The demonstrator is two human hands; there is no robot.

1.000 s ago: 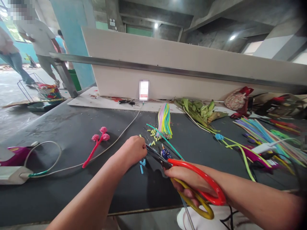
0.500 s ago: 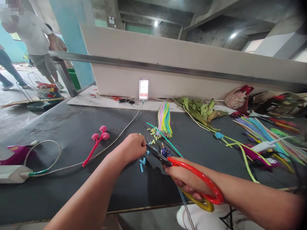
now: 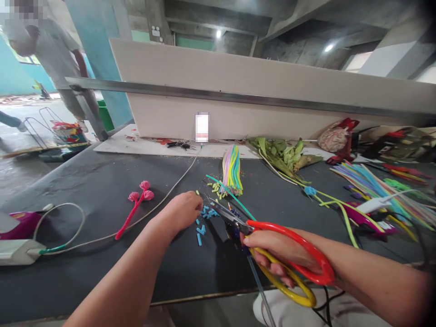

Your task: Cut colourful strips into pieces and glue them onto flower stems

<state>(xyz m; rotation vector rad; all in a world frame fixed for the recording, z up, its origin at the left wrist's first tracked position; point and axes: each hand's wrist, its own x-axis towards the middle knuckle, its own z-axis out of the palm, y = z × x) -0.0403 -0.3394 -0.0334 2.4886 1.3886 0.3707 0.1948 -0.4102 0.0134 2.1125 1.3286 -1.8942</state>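
My right hand [image 3: 269, 254] grips a pair of scissors [image 3: 235, 219] with one red and one yellow handle loop. The handles are spread, and the blades point towards my left hand [image 3: 180, 210]. That hand has its fingers curled together, their tips turned away, so whatever they hold is hidden. Small cut blue pieces [image 3: 203, 229] lie beside and under its fingertips. Behind them are pale yellow-green pieces [image 3: 218, 190] and a bundle of pastel strips [image 3: 232, 170]. A thin green strip [image 3: 230, 195] runs behind the scissors. A dark blue object is mostly covered by the blades.
A pink stem with round heads [image 3: 136, 209] lies left, near a white cable and power strip [image 3: 20, 252]. Leafy greens [image 3: 282, 156], long coloured strips [image 3: 384, 190] and a purple tool [image 3: 364, 220] are on the right. A phone [image 3: 202, 127] stands at the back. Another person [image 3: 57, 59] stands far left.
My right hand has moved slightly right and down, with the scissors' handles spreading wider. The blades have drawn away from my left hand, and more blue pieces show beside its fingers.
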